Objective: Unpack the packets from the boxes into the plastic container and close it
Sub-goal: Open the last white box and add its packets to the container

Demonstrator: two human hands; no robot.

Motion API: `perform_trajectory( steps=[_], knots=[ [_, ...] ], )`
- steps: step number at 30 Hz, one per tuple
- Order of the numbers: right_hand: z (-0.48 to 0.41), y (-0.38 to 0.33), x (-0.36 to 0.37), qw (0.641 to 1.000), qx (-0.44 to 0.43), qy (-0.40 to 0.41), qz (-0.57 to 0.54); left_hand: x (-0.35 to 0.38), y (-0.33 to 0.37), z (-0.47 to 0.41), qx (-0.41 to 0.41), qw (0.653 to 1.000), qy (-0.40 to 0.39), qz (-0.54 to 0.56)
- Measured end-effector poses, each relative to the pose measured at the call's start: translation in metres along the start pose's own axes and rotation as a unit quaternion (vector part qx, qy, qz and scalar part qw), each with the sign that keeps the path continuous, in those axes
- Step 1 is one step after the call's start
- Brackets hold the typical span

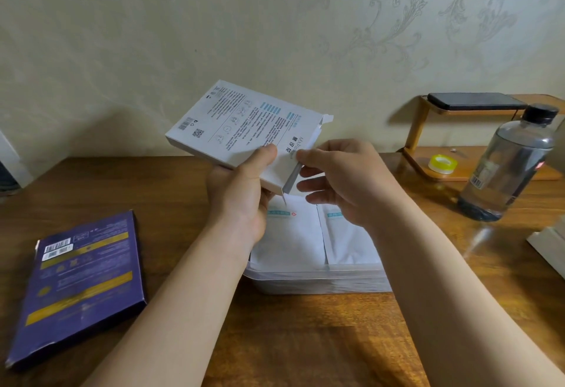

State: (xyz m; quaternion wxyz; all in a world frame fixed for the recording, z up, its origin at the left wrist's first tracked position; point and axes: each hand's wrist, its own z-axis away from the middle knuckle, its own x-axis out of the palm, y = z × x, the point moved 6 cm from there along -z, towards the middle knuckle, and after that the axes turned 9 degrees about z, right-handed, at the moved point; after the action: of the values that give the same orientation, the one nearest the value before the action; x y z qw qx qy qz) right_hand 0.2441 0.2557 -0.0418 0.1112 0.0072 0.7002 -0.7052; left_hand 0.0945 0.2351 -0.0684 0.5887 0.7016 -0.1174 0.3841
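One flat purple cardboard box (pixel 79 282) lies at eight o'clock from the clear plastic container (pixel 318 281). The left hand (pixel 241 197) grips one white printed box (pixel 241 123), and the right hand (pixel 342 178) pinches its open end. Two smooth white packets (pixel 290 235) lie inside the container. One clear bottle (pixel 513 166) stands at two o'clock.

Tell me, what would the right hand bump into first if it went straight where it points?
The white box. The right hand points left at its open end and seems to pinch the flap there; the left hand holding the box is just beyond.
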Motion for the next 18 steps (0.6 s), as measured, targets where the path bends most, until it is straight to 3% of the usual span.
perform_trajectory(
  steps=[4, 11, 18],
  knots=[
    [0.001, 0.001, 0.005, 0.997, 0.030, -0.042, -0.054, 0.000, -0.001, -0.001, -0.002, 1.000, -0.001, -0.005],
    [-0.006, 0.013, 0.002, 0.993, 0.062, 0.029, -0.099, 0.002, -0.003, -0.002, -0.015, 1.000, -0.017, -0.001],
    [-0.010, 0.020, 0.004, 0.990, 0.073, 0.032, -0.115, -0.006, -0.004, -0.008, -0.027, 0.999, 0.019, 0.039]
  ],
)
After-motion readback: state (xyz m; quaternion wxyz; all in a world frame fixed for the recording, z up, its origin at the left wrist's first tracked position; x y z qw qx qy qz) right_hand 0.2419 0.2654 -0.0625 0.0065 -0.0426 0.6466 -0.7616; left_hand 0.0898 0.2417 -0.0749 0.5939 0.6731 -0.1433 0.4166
